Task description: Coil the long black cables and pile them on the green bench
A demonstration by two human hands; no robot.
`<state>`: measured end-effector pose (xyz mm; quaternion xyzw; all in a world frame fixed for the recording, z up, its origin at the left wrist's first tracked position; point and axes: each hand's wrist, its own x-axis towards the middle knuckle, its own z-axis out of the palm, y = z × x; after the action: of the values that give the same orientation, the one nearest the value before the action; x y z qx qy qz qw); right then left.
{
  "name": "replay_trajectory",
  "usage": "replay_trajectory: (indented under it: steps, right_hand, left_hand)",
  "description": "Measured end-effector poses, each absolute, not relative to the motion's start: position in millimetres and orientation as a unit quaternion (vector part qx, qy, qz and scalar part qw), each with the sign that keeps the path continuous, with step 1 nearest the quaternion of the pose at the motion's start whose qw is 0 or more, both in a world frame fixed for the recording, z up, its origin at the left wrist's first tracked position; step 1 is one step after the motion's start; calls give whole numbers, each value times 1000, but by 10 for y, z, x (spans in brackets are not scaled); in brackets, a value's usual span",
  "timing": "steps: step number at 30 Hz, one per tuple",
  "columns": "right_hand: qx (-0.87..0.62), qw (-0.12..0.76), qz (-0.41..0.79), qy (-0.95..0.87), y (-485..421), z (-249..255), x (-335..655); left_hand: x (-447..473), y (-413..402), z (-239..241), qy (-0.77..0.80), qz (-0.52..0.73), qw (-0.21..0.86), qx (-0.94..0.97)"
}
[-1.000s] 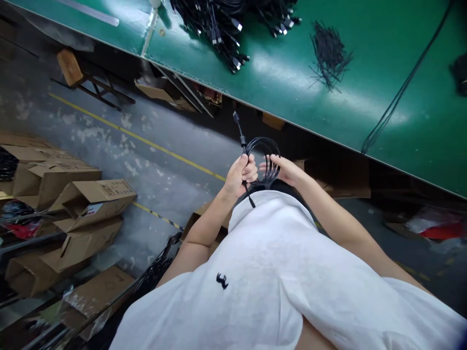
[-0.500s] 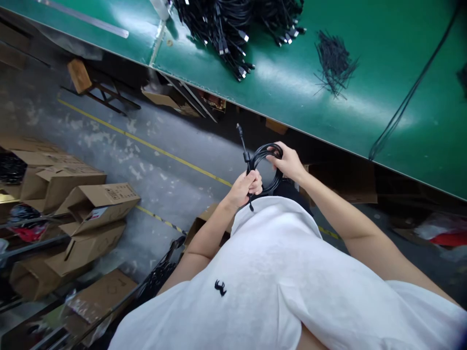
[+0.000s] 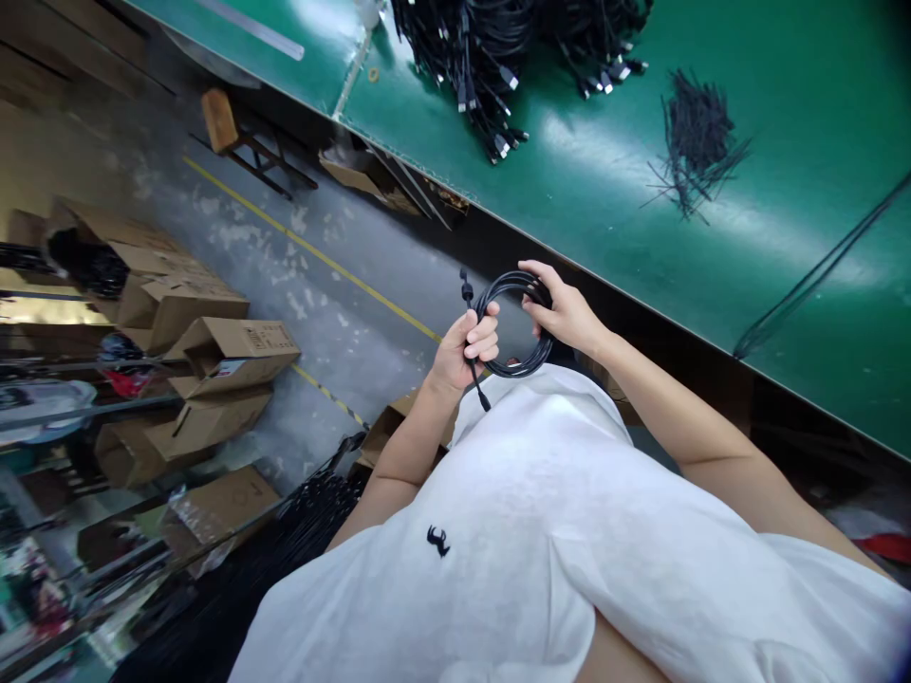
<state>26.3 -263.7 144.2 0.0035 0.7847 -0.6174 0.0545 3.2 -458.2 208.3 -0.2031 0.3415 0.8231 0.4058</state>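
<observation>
Where the green bench [image 3: 604, 209] faced our white shirt [image 3: 519, 531], we held a coiled black cable [image 3: 530, 365] between, left hand [image 3: 466, 349] gripping one side, right hand [image 3: 562, 308] curled round the other; apparently shaping loops [image 3: 504, 283], we next needed to keep them even.

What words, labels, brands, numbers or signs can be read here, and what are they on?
No text can be read.
Open cardboard box at left: dark print on its flap, too small and blurred to read.
Lower cardboard box: a faint mark, illegible.
White shirt: a small black emblem, with no legible letters.
Black cable coil in the hands: no readable marking.
</observation>
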Motion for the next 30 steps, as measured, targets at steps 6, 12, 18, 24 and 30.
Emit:
replay_trajectory:
  steps: [6,12,18,24,30]
  right_hand:
    - [-135,4,-400,907,-2496,1515,192]
    - [-260,24,-319,911,-2484,1608,107]
    - [-50,7,-594,803,-2571,1481,264]
    - [336,82,-895,281,-2926,1387,383]
    - [413,112,-892,145,-3246,1207,292]
  left_hand:
    - [15,-4475,2142,387,757,482,-210]
    - [44,-4332,2157,405,723,526,-192]
    - [46,-4357,2201,401,741,508,-176]
    - [29,-4164,2113,484,778,369,-155]
    - [119,-3905,2004,550,741,361,-135]
